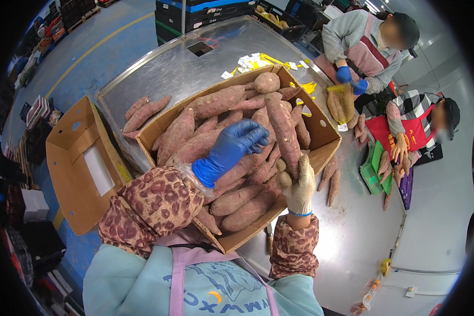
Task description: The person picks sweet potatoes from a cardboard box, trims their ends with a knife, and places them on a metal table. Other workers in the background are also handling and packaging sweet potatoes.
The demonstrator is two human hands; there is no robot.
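A cardboard box (320, 152) full of reddish sweet potatoes (211, 100) stands right before me on a metal table. My right hand (301, 191), in a white knit glove with soiled fingertips, grips the lower end of a long sweet potato (283, 128). That sweet potato lies tilted over the pile, its far end near a rounder one (267, 82). Over the middle of the box is my left hand (237, 148), in a blue glove, its fingers loosely bent. Nothing shows in it, though its palm side is partly hidden.
Left of the table is another cardboard box (69, 146). Loose sweet potatoes (152, 112) lie on the metal table (142, 75), near yellow net bags with white tags (252, 62). At right, one person fills a net bag (340, 103); another handles sweet potatoes by a green scale (373, 173).
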